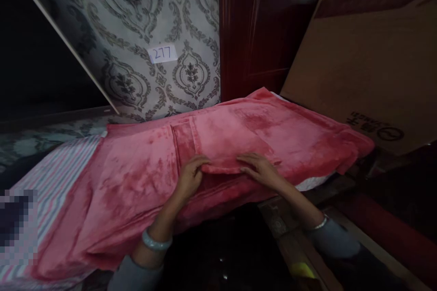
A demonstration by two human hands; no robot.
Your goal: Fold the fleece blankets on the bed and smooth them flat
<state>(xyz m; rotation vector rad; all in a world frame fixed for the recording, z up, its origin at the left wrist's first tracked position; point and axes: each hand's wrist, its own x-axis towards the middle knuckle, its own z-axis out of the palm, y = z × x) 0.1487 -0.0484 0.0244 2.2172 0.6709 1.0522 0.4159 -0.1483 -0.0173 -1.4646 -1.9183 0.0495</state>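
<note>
A pink plush blanket (pixel 136 168) lies spread over a bench-like surface, with folded layers on top of it. Its middle folded section (pixel 225 138) has a rolled front edge between my hands. At the left corner of that edge, my left hand (pixel 191 175) has thumb and fingers closed on the fabric. My right hand (pixel 261 170) grips the same edge farther right, fingers over the top and thumb near the front. A darker pink gap separates this section from the folded layer on the left. The undersides of the folds are hidden.
A striped sheet (pixel 64 173) shows beneath the blanket at the left. Patterned wallpaper with a paper marked 277 (pixel 163 53) rises behind. A large cardboard box (pixel 368 63) leans at the right, beside a dark red door (pixel 256 22). A dark screen (pixel 41 54) stands at left.
</note>
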